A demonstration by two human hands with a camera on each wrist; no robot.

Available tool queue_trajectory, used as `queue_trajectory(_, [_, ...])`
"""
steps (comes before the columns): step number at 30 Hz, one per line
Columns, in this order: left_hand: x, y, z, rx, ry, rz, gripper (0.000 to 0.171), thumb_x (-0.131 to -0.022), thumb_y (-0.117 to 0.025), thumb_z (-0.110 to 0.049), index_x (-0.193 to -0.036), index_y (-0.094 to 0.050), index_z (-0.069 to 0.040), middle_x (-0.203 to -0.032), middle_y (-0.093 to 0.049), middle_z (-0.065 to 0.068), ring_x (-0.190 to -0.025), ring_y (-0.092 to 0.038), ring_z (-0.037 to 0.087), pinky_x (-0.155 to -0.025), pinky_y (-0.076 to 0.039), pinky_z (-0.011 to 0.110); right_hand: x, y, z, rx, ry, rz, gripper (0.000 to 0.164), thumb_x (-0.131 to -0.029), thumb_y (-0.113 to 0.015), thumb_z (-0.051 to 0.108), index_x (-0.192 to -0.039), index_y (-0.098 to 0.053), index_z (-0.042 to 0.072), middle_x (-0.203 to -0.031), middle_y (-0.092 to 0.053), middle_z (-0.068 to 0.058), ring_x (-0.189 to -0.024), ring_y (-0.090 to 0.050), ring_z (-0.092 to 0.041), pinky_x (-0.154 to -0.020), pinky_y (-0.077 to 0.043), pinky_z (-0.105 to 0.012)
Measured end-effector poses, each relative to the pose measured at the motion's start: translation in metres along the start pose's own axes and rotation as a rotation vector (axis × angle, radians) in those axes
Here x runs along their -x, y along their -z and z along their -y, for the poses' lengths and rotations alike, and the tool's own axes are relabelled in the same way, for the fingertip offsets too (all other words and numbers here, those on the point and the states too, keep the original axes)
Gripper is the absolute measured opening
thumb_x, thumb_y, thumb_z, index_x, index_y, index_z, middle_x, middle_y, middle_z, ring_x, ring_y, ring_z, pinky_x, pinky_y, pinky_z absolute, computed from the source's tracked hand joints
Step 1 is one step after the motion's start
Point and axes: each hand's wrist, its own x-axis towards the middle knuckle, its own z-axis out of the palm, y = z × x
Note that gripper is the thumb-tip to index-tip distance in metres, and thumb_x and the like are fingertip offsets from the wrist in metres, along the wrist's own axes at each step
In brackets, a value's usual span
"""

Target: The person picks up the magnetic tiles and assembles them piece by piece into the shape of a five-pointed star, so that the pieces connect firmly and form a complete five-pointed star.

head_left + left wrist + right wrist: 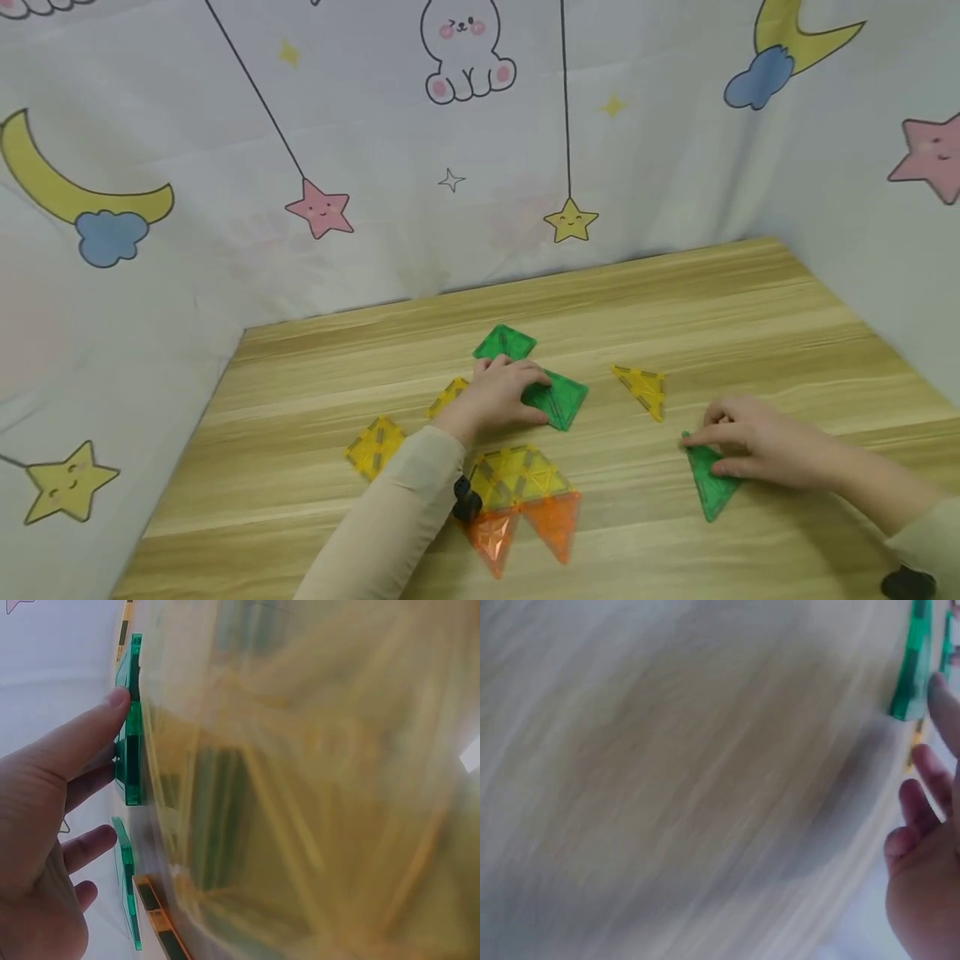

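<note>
1. Right hand [768, 442]: thumb and index finger pinch a green triangle [708, 485], remaining fingers bent in behind. The triangle is at the right of the tabletop [720, 304], one point toward the wearer.
2. Left hand [498, 396]: fingers loosely extended and spread, thumb held apart from them. Thumb and index finger touch a green square [567, 398]; a seam crosses it. No closed grip seen.
3. Second green piece [504, 340], also seamed, lies just beyond the left fingertips; contact there cannot be told.
4. Loose yellow triangle [648, 390]: flat, between the green square and the right hand, touching neither.
5. Yellow square [375, 447]: left of the left forearm, partly behind the sleeve [390, 517]. Another yellow piece [447, 395] shows beside the left wrist, mostly hidden.
6. Nearer the wearer: yellow tiles [517, 477] joined in a row, with two orange triangles [553, 523] against their near edge, points toward the wearer.
7. Backdrop: pale cloth [390, 108] printed with stars and moons. Right wrist view largely blurred.
</note>
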Motion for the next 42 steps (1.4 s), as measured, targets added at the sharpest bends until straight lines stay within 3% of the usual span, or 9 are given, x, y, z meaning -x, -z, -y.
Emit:
queue_trajectory(7, [0.004, 0.002, 0.0, 0.014, 0.004, 0.008, 0.056, -0.081, -0.066, -0.053, -0.131, -0.054, -0.028, -0.139, -0.044, -0.011, -0.119, -0.039, 0.024, -0.092, -0.025, 0.044, 0.002, 0.002, -0.005, 0.046, -0.03, -0.054, 0.03, -0.069, -0.082, 0.029, -0.095, -0.066, 0.027, -0.093, -0.046, 0.015, -0.082, -0.044, 0.001, -0.064, -0.043, -0.022])
queue_trajectory(12, [0.003, 0.002, 0.0, 0.018, 0.01, 0.022, 0.057, -0.082, -0.065, -0.053, -0.132, -0.053, -0.03, -0.141, -0.042, -0.011, -0.122, -0.037, 0.025, -0.094, -0.024, 0.045, 0.008, 0.006, -0.009, 0.001, 0.007, -0.031, 0.035, -0.071, -0.082, 0.023, -0.102, -0.068, 0.029, -0.1, -0.049, 0.015, -0.089, -0.046, -0.002, -0.069, -0.043, -0.024])
queue_trajectory(15, [0.002, 0.004, -0.001, 0.02, 0.017, 0.031, 0.056, -0.082, -0.066, -0.052, -0.132, -0.053, -0.03, -0.141, -0.041, -0.011, -0.122, -0.037, 0.024, -0.094, -0.024, 0.045, 0.008, 0.005, -0.009, 0.015, 0.016, -0.023, 0.035, -0.071, -0.081, 0.026, -0.104, -0.068, 0.029, -0.1, -0.05, 0.016, -0.089, -0.046, -0.003, -0.069, -0.042, -0.025])
queue_trajectory(21, [0.001, 0.007, -0.001, -0.003, 0.029, 0.041, 0.056, -0.082, -0.066, -0.051, -0.132, -0.053, -0.03, -0.142, -0.041, -0.01, -0.124, -0.036, 0.026, -0.095, -0.025, 0.045, -0.007, -0.006, 0.006, 0.034, -0.043, -0.027, 0.029, -0.074, -0.077, 0.038, -0.099, -0.065, 0.031, -0.095, -0.049, 0.017, -0.083, -0.045, -0.002, -0.065, -0.041, -0.025])
queue_trajectory(30, [0.001, 0.008, -0.004, -0.043, 0.052, 0.052, 0.056, -0.082, -0.066, -0.05, -0.133, -0.051, -0.031, -0.142, -0.04, -0.01, -0.125, -0.035, 0.026, -0.097, -0.025, 0.047, -0.035, -0.025, 0.031, 0.062, -0.127, -0.081, 0.027, -0.072, -0.078, 0.043, -0.082, -0.059, 0.026, -0.082, -0.044, 0.015, -0.071, -0.038, -0.001, -0.058, -0.036, -0.023])
queue_trajectory(37, [-0.001, 0.01, -0.013, -0.018, -0.027, 0.021, 0.055, -0.084, -0.069, -0.04, -0.134, -0.05, -0.03, -0.141, -0.041, -0.011, -0.123, -0.036, 0.024, -0.093, -0.026, 0.044, -0.049, -0.033, 0.042, 0.145, -0.214, -0.105, 0.035, -0.069, -0.079, 0.045, -0.074, -0.052, 0.023, -0.075, -0.04, 0.014, -0.066, -0.036, -0.003, -0.056, -0.034, -0.025])
queue_trajectory(42, [-0.002, 0.008, -0.017, 0.001, -0.052, 0.02, 0.058, -0.082, -0.07, -0.043, -0.135, -0.049, -0.03, -0.141, -0.041, -0.012, -0.122, -0.036, 0.022, -0.093, -0.026, 0.044, -0.054, -0.036, 0.045, 0.177, -0.259, -0.101, 0.038, -0.068, -0.078, 0.048, -0.071, -0.051, 0.021, -0.071, -0.039, 0.012, -0.064, -0.037, -0.005, -0.055, -0.034, -0.026])
